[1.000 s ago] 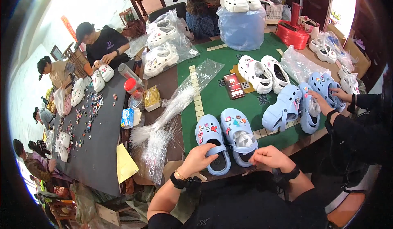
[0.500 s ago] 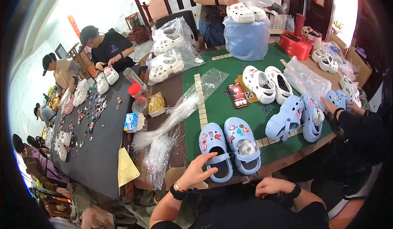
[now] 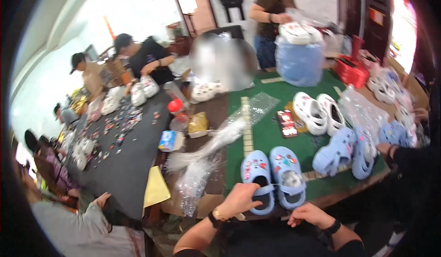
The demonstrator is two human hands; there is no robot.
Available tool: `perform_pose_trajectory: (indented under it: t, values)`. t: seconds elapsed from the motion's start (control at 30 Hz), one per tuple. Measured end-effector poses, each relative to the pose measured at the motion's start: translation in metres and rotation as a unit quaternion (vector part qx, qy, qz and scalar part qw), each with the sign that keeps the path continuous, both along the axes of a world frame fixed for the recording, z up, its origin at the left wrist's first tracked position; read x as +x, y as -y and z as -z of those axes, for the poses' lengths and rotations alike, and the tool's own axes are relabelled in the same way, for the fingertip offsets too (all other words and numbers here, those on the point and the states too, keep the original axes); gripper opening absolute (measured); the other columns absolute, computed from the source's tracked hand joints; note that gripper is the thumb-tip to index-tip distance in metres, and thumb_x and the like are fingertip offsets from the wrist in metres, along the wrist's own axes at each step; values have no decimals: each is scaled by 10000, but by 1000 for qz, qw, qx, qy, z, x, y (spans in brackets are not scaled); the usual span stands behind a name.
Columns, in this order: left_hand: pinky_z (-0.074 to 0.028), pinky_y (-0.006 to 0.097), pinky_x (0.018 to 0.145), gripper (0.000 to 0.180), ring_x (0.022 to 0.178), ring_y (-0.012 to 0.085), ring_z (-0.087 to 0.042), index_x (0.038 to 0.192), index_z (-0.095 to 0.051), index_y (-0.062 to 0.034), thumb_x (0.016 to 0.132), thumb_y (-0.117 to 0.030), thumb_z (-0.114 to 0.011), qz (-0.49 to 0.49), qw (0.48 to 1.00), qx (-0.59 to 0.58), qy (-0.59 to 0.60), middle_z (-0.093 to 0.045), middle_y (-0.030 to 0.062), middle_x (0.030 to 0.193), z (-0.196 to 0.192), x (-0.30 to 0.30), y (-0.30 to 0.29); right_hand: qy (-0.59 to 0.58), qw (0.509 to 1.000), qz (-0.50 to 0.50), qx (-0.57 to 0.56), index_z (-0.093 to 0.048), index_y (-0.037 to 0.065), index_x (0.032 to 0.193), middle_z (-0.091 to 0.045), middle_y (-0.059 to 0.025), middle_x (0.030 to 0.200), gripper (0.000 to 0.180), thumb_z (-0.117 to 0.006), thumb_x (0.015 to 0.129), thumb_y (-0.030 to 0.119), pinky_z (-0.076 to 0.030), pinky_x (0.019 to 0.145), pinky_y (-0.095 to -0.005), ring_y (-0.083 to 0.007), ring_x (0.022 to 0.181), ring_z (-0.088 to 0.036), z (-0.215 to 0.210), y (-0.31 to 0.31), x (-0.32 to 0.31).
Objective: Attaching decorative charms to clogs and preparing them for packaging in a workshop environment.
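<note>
A pair of light blue clogs with colourful charms stands at the near edge of the green table, toes pointing away from me. My left hand (image 3: 240, 199) is closed on the heel side of the left clog (image 3: 256, 165), with fingers and thumb about its strap. The right clog (image 3: 285, 163) has crumpled white paper inside, and a thin pale line shows between the two. Just nearer than that clog, my right hand (image 3: 311, 215) is curled with fingertips together; anything in it is too small to make out.
Clear plastic strands (image 3: 195, 158) lie left of the clogs. More blue clogs (image 3: 335, 151), white clogs (image 3: 317, 113) and a dark red card (image 3: 287, 123) are on the green tabletop (image 3: 257, 133). Loose charms (image 3: 121, 124) cover a dark table where people work. A co-worker's hand (image 3: 386, 150) is at right.
The view has swung left, so the scene sits lower and further right. My left hand has closed in on the left clog's strap. A grey-clothed person now shows at lower left.
</note>
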State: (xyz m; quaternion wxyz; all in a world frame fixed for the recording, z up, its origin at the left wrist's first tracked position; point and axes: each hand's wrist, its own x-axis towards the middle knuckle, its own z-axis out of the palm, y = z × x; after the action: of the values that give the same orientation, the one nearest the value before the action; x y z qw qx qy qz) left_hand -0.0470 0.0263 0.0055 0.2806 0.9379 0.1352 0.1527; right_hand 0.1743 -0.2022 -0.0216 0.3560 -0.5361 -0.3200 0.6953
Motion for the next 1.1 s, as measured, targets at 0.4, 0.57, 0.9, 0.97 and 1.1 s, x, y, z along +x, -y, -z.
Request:
perform_pose_trajectory:
  t: [0.4,0.57,0.9,0.97,1.1]
  values:
    - [-482,428,668,575,691,334,-633,1181,-613,-55,715,-358,-759,41,997,-29,-53,-645,148,721,7,11,0,-69,994,85,10,-659,-112,906,-694,-236,927,278,-548,963,137,-570,770,-353,-282,806,-704,34,-1,7]
    - [-498,425,667,427,709,321,-648,1092,-657,-99,723,-295,-741,32,996,34,-72,-650,131,716,33,21,-1,-78,994,69,31,-668,-99,897,-701,-205,913,250,-546,958,110,-567,768,-338,-254,803,-702,23,-12,4]
    - [-493,422,649,329,714,305,-656,915,-679,-76,721,-338,-722,35,997,43,-52,-661,114,722,16,19,8,-122,990,70,33,-644,-73,879,-677,-180,828,283,-640,911,208,-567,791,-408,-269,769,-669,23,-14,-8]
    - [-491,417,649,388,735,301,-662,940,-674,-72,719,-387,-725,45,992,53,-101,-667,115,738,10,19,8,-123,990,69,28,-639,-74,873,-674,-181,828,270,-629,918,192,-567,794,-418,-274,767,-668,25,-17,-9]
    - [-485,414,649,358,741,291,-663,930,-676,-78,711,-354,-737,51,986,88,-133,-668,101,746,27,23,8,-92,994,57,2,-635,-56,898,-670,-167,839,202,-608,913,143,-555,791,-432,-277,758,-659,13,-25,-17]
